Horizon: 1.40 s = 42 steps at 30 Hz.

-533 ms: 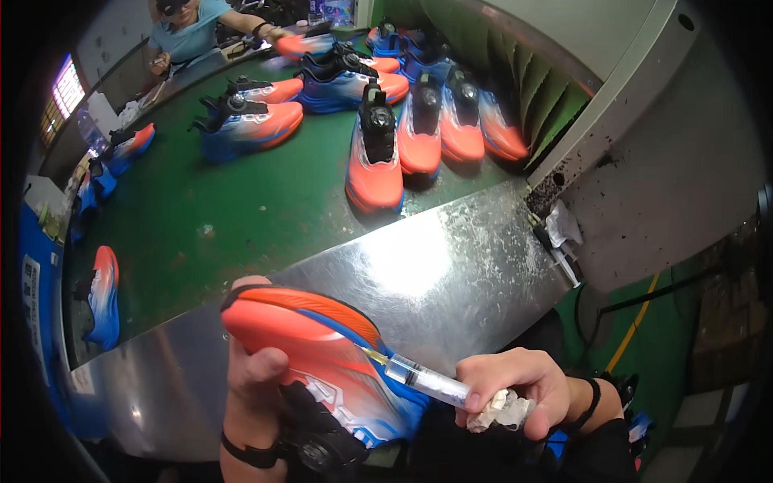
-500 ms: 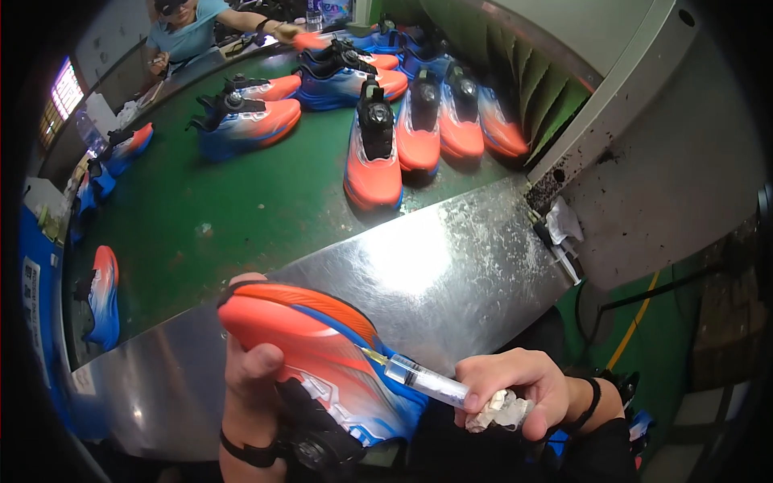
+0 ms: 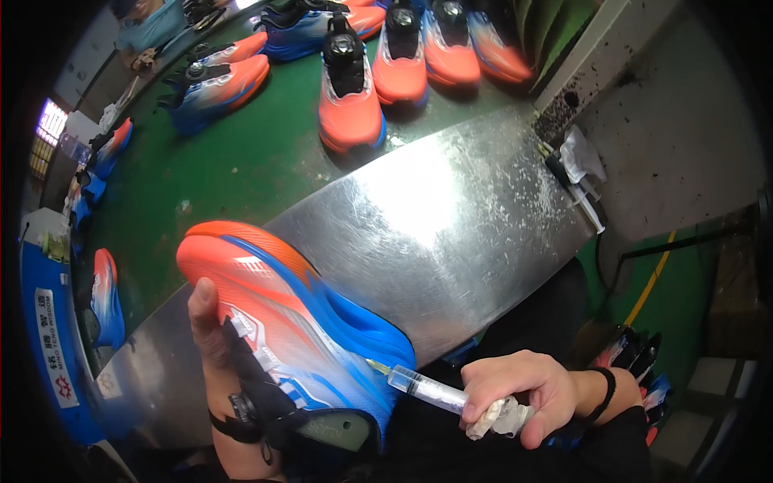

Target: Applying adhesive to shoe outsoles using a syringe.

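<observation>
My left hand grips a coral, white and blue sneaker from its left side, the thumb on the toe part. The shoe is tipped on its side, with the orange and blue sole edge facing up and away from me. My right hand is closed round a clear plastic syringe. A crumpled whitish wad, tissue or cloth, is bunched in the same palm. The yellowish needle tip meets the blue sole edge toward the heel; whether it touches cannot be made out.
Several matching sneakers stand on a green belt ahead and to the left. A scratched metal plate lies between the belt and me. Another syringe and a white wad rest by the machine wall.
The sneaker has turned and moved left, so the needle tip sits farther toward its heel. My view has tipped down; the person at the back is now mostly cut off.
</observation>
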### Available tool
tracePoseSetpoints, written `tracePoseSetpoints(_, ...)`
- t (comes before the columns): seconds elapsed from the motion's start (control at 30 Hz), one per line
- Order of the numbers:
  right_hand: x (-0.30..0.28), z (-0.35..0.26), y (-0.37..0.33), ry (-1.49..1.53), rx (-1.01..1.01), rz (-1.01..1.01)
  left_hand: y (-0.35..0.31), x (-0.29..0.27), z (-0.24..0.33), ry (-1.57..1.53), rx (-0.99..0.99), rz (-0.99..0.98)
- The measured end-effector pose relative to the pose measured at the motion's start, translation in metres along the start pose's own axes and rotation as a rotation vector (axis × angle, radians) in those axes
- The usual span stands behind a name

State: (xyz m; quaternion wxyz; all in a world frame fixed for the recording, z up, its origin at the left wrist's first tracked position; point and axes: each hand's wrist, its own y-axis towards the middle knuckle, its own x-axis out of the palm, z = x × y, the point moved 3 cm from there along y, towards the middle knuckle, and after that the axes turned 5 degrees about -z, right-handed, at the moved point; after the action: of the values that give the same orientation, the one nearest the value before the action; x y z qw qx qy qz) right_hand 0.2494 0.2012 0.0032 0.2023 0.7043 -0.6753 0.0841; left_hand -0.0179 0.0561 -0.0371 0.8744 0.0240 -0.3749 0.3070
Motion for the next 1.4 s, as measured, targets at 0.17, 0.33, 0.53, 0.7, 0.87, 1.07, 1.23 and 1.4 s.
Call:
tracePoseSetpoints(0.17, -0.005, 0.009, -0.018, -0.02, 0.016, 0.016, 0.003, -0.005, 0.009, -0.037, 0.033, 0.003)
tracePoseSetpoints(0.33, -0.01, 0.019, -0.028, -0.027, -0.037, 0.009, -0.009, 0.001, 0.013, 0.141, -0.022, 0.121)
tracePoseSetpoints(0.53, -0.014, 0.026, -0.03, 0.002, -0.072, 0.061, -0.047, -0.007, 0.018, 0.275, -0.048, 0.241)
tracePoseSetpoints(0.7, -0.01, 0.034, -0.014, -0.129, -0.107, 0.108, -0.083, -0.053, 0.036, 0.694, 0.002, 0.208)
tracePoseSetpoints(0.87, 0.002, 0.04, 0.001, -0.233, -0.116, 0.144, -0.132, -0.071, 0.034, 0.611, -0.058, 0.06)
tracePoseSetpoints(1.07, 0.014, 0.037, 0.006, -0.328, -0.062, 0.133, -0.155, -0.054, 0.022, 0.428, -0.167, 0.172)
tracePoseSetpoints(1.23, 0.021, 0.04, 0.002, -0.191, 0.049, 0.125, -0.169, -0.032, 0.009, 0.385, -0.287, 0.21)
tracePoseSetpoints(1.4, 0.027, 0.036, 0.007, -0.157, 0.099, 0.114, -0.172, -0.014, -0.013, 0.227, -0.253, 0.14)
